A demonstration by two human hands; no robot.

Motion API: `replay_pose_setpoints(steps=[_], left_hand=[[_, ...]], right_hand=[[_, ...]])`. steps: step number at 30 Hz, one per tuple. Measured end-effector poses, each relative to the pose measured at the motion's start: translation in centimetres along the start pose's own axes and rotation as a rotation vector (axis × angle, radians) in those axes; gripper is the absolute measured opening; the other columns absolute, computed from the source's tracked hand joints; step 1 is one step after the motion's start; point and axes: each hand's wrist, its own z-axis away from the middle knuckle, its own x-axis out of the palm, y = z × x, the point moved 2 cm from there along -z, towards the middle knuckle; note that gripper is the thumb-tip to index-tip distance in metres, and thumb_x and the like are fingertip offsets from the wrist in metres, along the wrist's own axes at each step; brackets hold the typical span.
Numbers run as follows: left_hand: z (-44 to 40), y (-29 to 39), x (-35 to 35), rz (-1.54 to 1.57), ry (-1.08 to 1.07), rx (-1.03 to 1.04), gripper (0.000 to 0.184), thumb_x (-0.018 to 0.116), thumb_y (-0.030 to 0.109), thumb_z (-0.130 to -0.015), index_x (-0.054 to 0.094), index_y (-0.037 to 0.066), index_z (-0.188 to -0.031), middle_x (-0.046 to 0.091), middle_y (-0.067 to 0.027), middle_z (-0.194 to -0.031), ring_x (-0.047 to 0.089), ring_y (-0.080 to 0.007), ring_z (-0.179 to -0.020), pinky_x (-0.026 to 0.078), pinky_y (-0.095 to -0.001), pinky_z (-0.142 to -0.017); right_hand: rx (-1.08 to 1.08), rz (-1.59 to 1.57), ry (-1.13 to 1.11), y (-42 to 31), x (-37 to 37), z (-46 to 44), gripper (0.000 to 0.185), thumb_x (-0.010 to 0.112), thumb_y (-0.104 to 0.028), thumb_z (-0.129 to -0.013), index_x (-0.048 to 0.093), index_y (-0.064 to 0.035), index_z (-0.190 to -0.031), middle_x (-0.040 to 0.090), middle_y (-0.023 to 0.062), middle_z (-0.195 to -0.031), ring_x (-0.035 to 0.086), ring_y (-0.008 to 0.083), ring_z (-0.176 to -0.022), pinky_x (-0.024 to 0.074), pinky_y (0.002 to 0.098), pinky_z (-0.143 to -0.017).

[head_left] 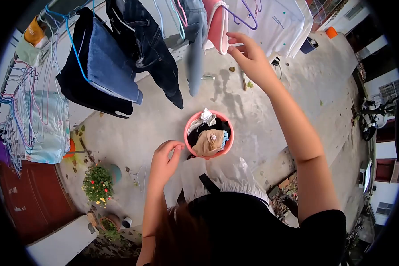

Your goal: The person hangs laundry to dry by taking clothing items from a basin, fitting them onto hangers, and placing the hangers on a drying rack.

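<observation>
My right hand (251, 57) is raised at the hanging laundry, its thumb and fingers apart beside the white-trimmed edge of a pink cloth (217, 27). The fingertips are at that edge; whether they touch it I cannot tell. My left hand (165, 160) is low, left of a pink basin (187, 138), its fingers loosely bent and nothing visible in them. A beige garment (208, 142) lies in the basin, among black, white and light blue clothes. Near the pink cloth hang a purple hanger (243, 21) and a blurred grey-blue garment (195, 62).
Dark jeans (153, 53), a blue fleecy garment (108, 57) and a white shirt (275, 26) hang from the rack. Several bare hangers (19, 115) crowd the left. A flowering plant (97, 184) stands lower left. A dark bucket (309, 45) is at the far right.
</observation>
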Motion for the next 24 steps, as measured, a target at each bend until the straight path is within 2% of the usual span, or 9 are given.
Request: replay_pose_setpoints(steps=[2,3,6,8,11,15,18,22,24], left_hand=[[-0.7,-1.1,1.5,0.035,-0.073,-0.052,0.012,0.052,0.007,-0.090,0.061,-0.002,-0.091,0.065,-0.0080,-0.085,0.060,-0.0159,-0.080,0.047,-0.0271,-0.075],[-0.9,-2.1,2.3,0.030,-0.125,-0.079,0.013,0.052,0.009,-0.090,0.061,-0.001,-0.092,0.065,-0.0085,-0.087,0.061,-0.0167,-0.081,0.047,-0.0276,-0.075],[-1.5,-6.1,5.3,0.013,-0.275,-0.174,0.017,0.054,0.015,-0.091,0.061,-0.001,-0.095,0.066,-0.0099,-0.090,0.062,-0.0184,-0.082,0.048,-0.0292,-0.074],[-1.7,-8.7,7.5,0.013,-0.363,-0.259,0.016,0.052,0.012,-0.092,0.060,-0.001,-0.096,0.065,-0.0077,-0.089,0.061,-0.0156,-0.081,0.047,-0.0274,-0.075],[-2.3,-15.5,12.5,-0.008,-0.482,-0.441,0.016,0.052,0.013,-0.092,0.059,0.000,-0.099,0.064,-0.0064,-0.088,0.060,-0.0138,-0.082,0.047,-0.0267,-0.076],[-1.7,-25.2,18.1,-0.107,-0.547,-0.571,0.021,0.052,0.019,-0.092,0.058,0.001,-0.101,0.065,-0.0095,-0.089,0.062,-0.0173,-0.081,0.048,-0.0290,-0.075],[-1.4,-34.2,22.5,-0.082,-0.580,-0.652,0.023,0.051,0.019,-0.093,0.055,0.005,-0.110,0.063,-0.0060,-0.094,0.063,-0.0157,-0.085,0.047,-0.0275,-0.073],[-0.8,-42.0,28.0,0.180,-0.355,-1.044,0.028,0.050,0.021,-0.092,0.051,0.008,-0.116,0.061,-0.0064,-0.100,0.063,-0.0171,-0.081,0.048,-0.0296,-0.072],[-1.1,-44.3,30.9,0.272,-0.199,-1.172,0.029,0.051,0.019,-0.090,0.050,0.006,-0.116,0.061,-0.0068,-0.098,0.063,-0.0166,-0.076,0.049,-0.0319,-0.072]], right_hand=[[0.155,-0.118,-0.062,2.2,-0.5,4.0,0.035,0.055,-0.014,-0.088,0.052,-0.0026,-0.121,0.059,0.0096,-0.097,0.062,0.0167,-0.086,0.0488,0.0283,-0.073],[0.195,-0.095,-0.084,3.8,-0.3,5.8,0.034,0.052,-0.012,-0.089,0.051,-0.0031,-0.122,0.059,0.0058,-0.092,0.063,0.0144,-0.082,0.0490,0.0282,-0.073],[0.414,-0.073,-0.138,10.7,0.3,11.3,0.031,0.048,-0.010,-0.090,0.052,-0.0051,-0.121,0.061,0.0057,-0.095,0.063,0.0138,-0.084,0.0489,0.0276,-0.073],[0.542,-0.044,-0.151,15.6,1.0,15.2,0.031,0.048,-0.010,-0.089,0.053,-0.0045,-0.119,0.062,0.0064,-0.093,0.064,0.0143,-0.083,0.0496,0.0281,-0.071],[0.793,0.015,-0.076,25.7,3.4,23.3,0.030,0.055,-0.013,-0.083,0.059,-0.0019,-0.110,0.065,0.0149,-0.089,0.065,0.0230,-0.078,0.0509,0.0339,-0.072],[0.936,0.053,-0.108,34.7,7.3,30.8,0.029,0.055,-0.012,-0.080,0.061,-0.0021,-0.106,0.066,0.0166,-0.090,0.065,0.0274,-0.078,0.0514,0.0358,-0.072],[0.992,0.049,-0.142,41.7,11.0,35.0,0.028,0.054,-0.009,-0.077,0.062,-0.0020,-0.103,0.065,0.0178,-0.091,0.063,0.0324,-0.084,0.0505,0.0382,-0.075],[0.984,0.118,-0.191,50.7,15.9,36.5,0.022,0.056,-0.008,-0.077,0.062,-0.0021,-0.097,0.063,0.0171,-0.092,0.060,0.0345,-0.091,0.0487,0.0402,-0.079],[0.869,0.142,-0.151,56.6,18.8,36.9,0.023,0.057,-0.009,-0.076,0.062,-0.0027,-0.098,0.061,0.0156,-0.100,0.058,0.0337,-0.096,0.0481,0.0407,-0.083]])
